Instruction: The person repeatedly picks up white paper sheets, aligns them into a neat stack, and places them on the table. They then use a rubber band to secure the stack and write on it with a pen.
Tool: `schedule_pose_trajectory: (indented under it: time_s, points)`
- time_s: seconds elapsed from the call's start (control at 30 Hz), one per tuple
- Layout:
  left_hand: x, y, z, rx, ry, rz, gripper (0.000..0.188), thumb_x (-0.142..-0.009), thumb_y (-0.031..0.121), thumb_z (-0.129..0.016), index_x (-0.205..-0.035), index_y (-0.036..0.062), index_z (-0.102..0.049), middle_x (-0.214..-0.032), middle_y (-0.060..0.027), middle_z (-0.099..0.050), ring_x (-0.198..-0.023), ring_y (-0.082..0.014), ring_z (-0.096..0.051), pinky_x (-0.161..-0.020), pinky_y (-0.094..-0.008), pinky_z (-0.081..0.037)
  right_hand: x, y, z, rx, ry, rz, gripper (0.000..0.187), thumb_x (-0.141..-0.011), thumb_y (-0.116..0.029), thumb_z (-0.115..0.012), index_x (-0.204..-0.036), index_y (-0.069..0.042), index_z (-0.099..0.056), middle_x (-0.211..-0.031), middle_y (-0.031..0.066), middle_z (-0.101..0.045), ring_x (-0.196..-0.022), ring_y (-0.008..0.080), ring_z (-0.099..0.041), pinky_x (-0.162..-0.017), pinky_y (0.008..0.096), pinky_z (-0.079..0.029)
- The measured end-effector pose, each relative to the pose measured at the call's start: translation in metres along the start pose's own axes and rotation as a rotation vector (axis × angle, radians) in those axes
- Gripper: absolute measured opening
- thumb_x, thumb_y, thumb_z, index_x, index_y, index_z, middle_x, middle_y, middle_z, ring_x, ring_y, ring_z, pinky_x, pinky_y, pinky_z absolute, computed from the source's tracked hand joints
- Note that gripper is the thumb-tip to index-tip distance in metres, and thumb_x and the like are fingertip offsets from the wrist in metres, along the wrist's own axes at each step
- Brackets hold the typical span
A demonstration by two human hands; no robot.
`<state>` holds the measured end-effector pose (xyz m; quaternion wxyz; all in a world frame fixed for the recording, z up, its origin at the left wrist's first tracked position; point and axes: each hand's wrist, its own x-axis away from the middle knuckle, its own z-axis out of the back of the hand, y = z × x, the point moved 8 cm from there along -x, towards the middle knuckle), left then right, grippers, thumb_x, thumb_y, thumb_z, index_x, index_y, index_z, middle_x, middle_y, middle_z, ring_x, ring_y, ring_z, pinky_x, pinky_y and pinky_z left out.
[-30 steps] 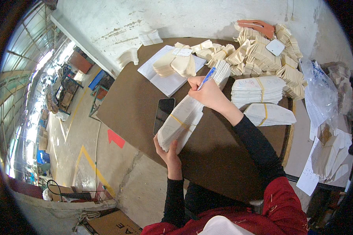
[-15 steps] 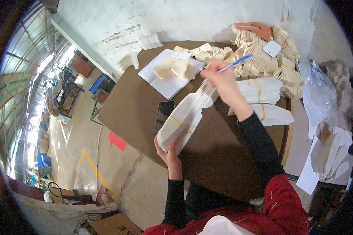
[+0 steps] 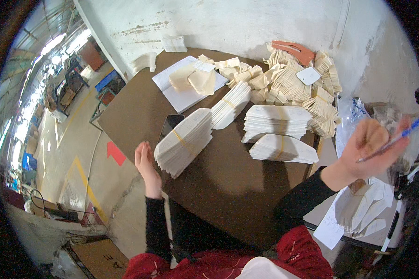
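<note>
My right hand [image 3: 365, 151] is raised at the right, past the table's edge, with a blue pen [image 3: 395, 139] between its fingers. My left hand [image 3: 147, 169] is at the table's left edge, fingers extended, just beside a bundle of white paper pieces [image 3: 184, 142] with a yellow band around it. A narrower banded white bundle [image 3: 231, 106] sits behind and to the right of it. Two more banded white bundles, a larger one [image 3: 277, 122] and a smaller one [image 3: 284, 149], lie one in front of the other on the right of the table.
A dark phone [image 3: 172, 123] lies partly behind the left bundle. At the back are an open notebook [image 3: 177, 97] with cream pieces on it, a heap of cream bundles [image 3: 291, 76] and an orange tool [image 3: 293, 50]. Loose papers [image 3: 330, 228] lie on a side surface at the right.
My left hand has come off the white bundles and moved left. My right hand has swung from them to the far right, keeping the pen. The view has shifted slightly.
</note>
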<state>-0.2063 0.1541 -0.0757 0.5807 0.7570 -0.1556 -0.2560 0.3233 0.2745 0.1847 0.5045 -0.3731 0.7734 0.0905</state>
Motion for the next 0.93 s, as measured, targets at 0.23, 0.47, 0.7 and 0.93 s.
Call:
schedule_pose_trajectory:
  time_s: [0.23,0.47,0.7,0.93]
  points:
    - [-0.071,-0.054,-0.08,-1.391,-0.645,-0.602,0.052,-0.089,0.026,-0.06,-0.136,0.0061,-0.048,-0.131,-0.02,-0.056,-0.121,-0.0321,-0.054,-0.101,-0.0387,-0.043,-0.003,-0.008,0.007,-0.155,-0.075,0.018,0.014,-0.093,-0.023,-0.045,-0.099,-0.011,-0.047,-0.05,-0.0045,-0.025,-0.05,0.0095,-0.021,-0.055,0.0273,-0.021]
    - [-0.038,-0.016,-0.073,-1.186,-0.48,-0.353,0.046,-0.089,0.033,-0.059,-0.13,0.0131,-0.051,-0.126,-0.0188,-0.058,-0.117,-0.0376,-0.055,-0.095,-0.0457,-0.048,0.013,0.018,-0.028,0.198,-0.079,-0.065,0.021,-0.098,-0.029,-0.049,-0.094,-0.009,-0.048,-0.053,-0.0028,-0.029,-0.051,0.0074,-0.023,-0.053,0.0248,-0.02]
    - [-0.027,0.022,0.012,-0.68,-0.219,0.029,0.066,-0.072,0.036,-0.077,-0.126,0.0066,-0.052,-0.095,-0.0139,-0.07,-0.097,-0.0299,-0.066,-0.079,-0.0398,-0.052,0.076,0.119,-0.096,0.791,-0.885,-0.933,0.034,-0.094,-0.028,-0.059,-0.114,0.0,-0.059,-0.062,0.0091,-0.06,-0.05,0.0184,-0.054,-0.049,0.0307,-0.04]
    - [0.104,0.028,0.145,0.43,-0.376,0.417,0.069,-0.09,0.032,-0.058,-0.149,0.0092,-0.03,-0.132,-0.0175,-0.056,-0.107,-0.0253,-0.063,-0.083,-0.0431,-0.055,0.126,0.169,-0.13,1.003,-1.28,-0.915,0.051,-0.084,-0.014,-0.069,-0.132,-0.003,-0.054,-0.1,0.0206,-0.068,-0.091,0.032,-0.065,-0.084,0.0389,-0.049]
